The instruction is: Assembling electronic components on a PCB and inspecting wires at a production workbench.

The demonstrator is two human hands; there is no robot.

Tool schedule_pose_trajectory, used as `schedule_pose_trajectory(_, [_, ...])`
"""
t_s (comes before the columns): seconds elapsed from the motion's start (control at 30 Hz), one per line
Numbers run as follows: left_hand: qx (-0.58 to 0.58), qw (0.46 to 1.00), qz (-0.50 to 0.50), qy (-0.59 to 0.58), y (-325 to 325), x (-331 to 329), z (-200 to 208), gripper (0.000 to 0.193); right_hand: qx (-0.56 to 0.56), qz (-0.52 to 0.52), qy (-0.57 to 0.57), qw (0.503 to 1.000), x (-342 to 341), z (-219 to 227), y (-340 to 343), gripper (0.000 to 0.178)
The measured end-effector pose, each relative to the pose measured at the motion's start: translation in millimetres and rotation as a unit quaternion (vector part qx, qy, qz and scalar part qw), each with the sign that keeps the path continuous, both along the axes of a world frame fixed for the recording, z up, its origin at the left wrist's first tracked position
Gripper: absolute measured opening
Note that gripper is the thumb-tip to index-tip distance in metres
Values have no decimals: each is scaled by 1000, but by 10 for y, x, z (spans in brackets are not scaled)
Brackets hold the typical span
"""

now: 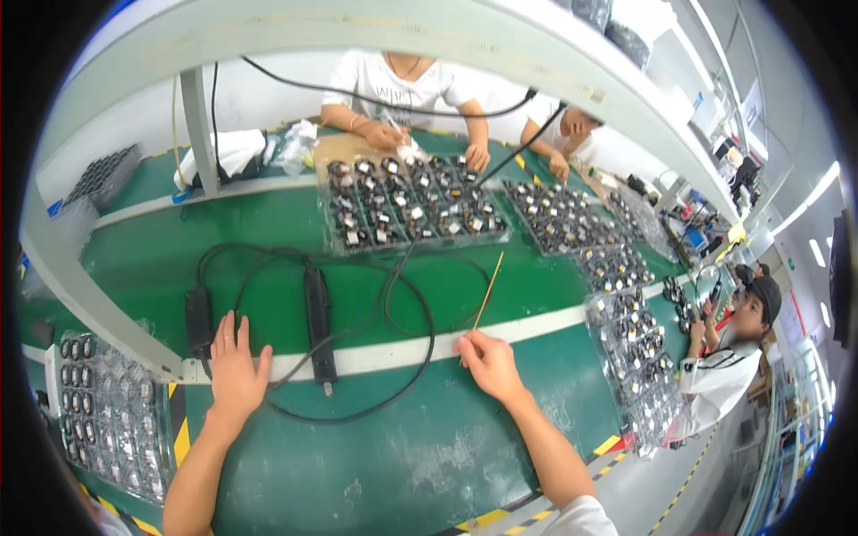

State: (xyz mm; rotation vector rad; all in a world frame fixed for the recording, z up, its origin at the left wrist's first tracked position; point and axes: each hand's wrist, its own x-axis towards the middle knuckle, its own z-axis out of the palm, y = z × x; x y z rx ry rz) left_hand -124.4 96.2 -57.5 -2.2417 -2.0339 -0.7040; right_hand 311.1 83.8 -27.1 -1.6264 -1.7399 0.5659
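Note:
My left hand [238,364] lies flat with fingers spread by the white strip that runs along the green bench. Its fingertips reach the black power adapter [197,314]; whether they touch it I cannot tell. Pinched in my right hand [488,363] is a thin wooden stick [489,290], tilted up and away from me. Between my hands a black electric screwdriver [318,322] rests across the strip, its tip toward me. The black cable [427,357] loops around it over the bench.
Clear trays of small dark parts stand at the far side [416,234], on the right [630,357] and at the left [116,411]. A white frame post [107,304] rises on the left. Co-workers sit across the bench, and another person [724,375] is at the right.

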Motion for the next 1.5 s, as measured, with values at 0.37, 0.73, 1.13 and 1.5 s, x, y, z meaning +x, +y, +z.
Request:
schedule_pose_trajectory(0.37, [-31,1000,5,4,76,58,-51,61,0,7,-2,1000,119,-39,24,22])
schedule_pose_trajectory(0.73, [-7,1000,-23,14,57,40,29,48,113,18,-5,993,45,-42,51,25])
schedule_pose_trajectory(1.13, [-18,978,-3,207,-303,189,185,59,-5,36,21,999,23,34,25,22])
schedule_pose_trajectory(1.5, [-185,961,53,197,-673,155,1250,62,-34,41,113,992,51,37,50,29])
